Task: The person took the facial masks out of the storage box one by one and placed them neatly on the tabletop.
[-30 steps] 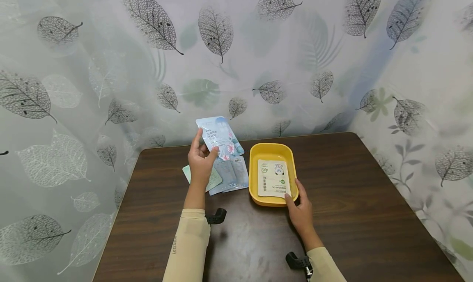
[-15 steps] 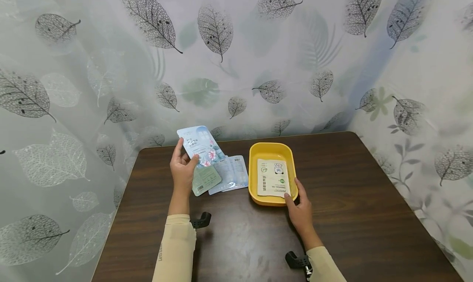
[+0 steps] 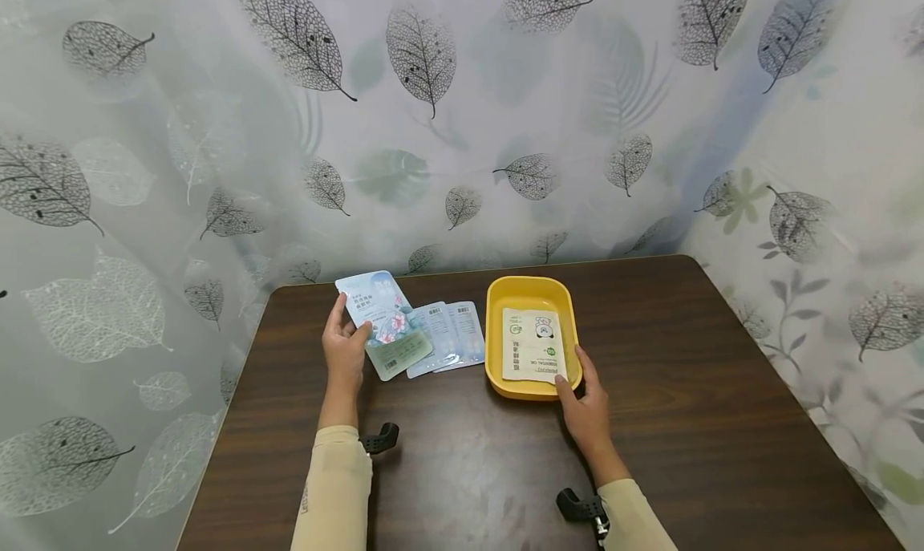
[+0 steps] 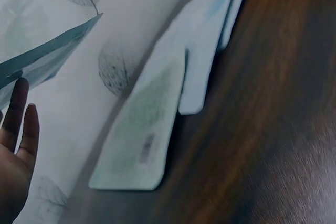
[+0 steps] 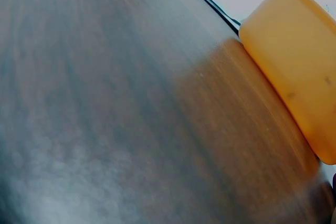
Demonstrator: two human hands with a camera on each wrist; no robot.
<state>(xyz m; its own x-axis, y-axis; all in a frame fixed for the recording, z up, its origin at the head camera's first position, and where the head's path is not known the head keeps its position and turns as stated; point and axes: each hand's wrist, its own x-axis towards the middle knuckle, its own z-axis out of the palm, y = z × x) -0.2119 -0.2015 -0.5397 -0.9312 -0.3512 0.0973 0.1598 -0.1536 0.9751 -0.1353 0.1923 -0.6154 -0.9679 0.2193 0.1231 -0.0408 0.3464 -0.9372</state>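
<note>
My left hand [image 3: 345, 358] pinches a light-blue sachet with pink flowers [image 3: 382, 304] between thumb and fingers. In the left wrist view that sachet [image 4: 52, 51] is raised above the table, tilted and apart from the others. Below it lies a pale-green sachet [image 3: 399, 362], partly covered in the head view. Two light-blue sachets [image 3: 433, 341] overlap just right of the green one. My right hand [image 3: 592, 419] grips the near right corner of a yellow plastic tray [image 3: 494, 334], thumb over the rim. Inside the tray lies a cream packet [image 3: 530, 346] with a panda drawing.
Everything stands on a dark wood-grain table [image 3: 707, 390]. A leaf-printed curtain [image 3: 462, 134] hangs along its back and sides. Each wrist carries a black camera mount [image 3: 378, 439]. The tray's yellow side wall [image 5: 294, 72] shows in the right wrist view.
My left hand has moved left and down toward me with the flowered sachet, uncovering more of the two light-blue sachets. My right hand and the tray stay put.
</note>
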